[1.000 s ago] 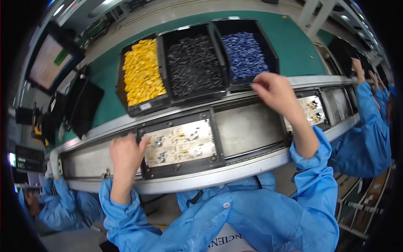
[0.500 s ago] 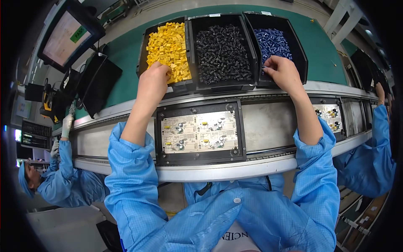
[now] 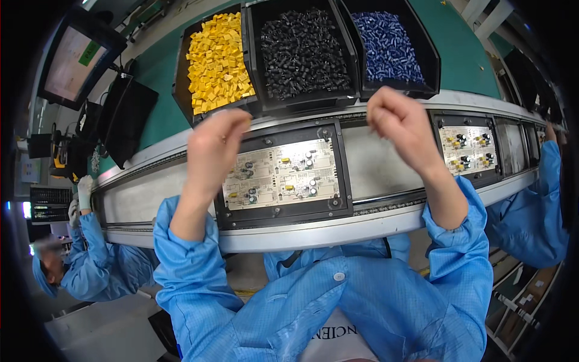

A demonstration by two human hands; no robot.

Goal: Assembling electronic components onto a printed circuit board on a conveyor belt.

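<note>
My left hand (image 3: 212,148), somewhat blurred, hovers over the upper left corner of a black frame holding a circuit board panel (image 3: 307,175). Its fingers are pinched together; whatever they hold is too small to make out. Curled closed, my right hand (image 3: 401,123) is above the conveyor just right of that frame, its fingertips hidden from view. The pale panel carries several small yellow, black and green parts. Beyond my hands stand three black bins: one with yellow block-shaped components (image 3: 220,66), one with black cylindrical components (image 3: 304,54), one with blue cylindrical components (image 3: 386,48).
A second framed circuit board (image 3: 465,148) sits farther right on the conveyor (image 3: 374,163). A monitor (image 3: 78,57) stands at the far left on the green bench (image 3: 163,117). Gloved co-worker hands (image 3: 84,192) are at the left; another co-worker's blue sleeve (image 3: 547,169) is at the right.
Both hands have drawn back toward me, the left from the yellow components and the right from the blue ones, and are now over the conveyor. The bins appear higher in the view.
</note>
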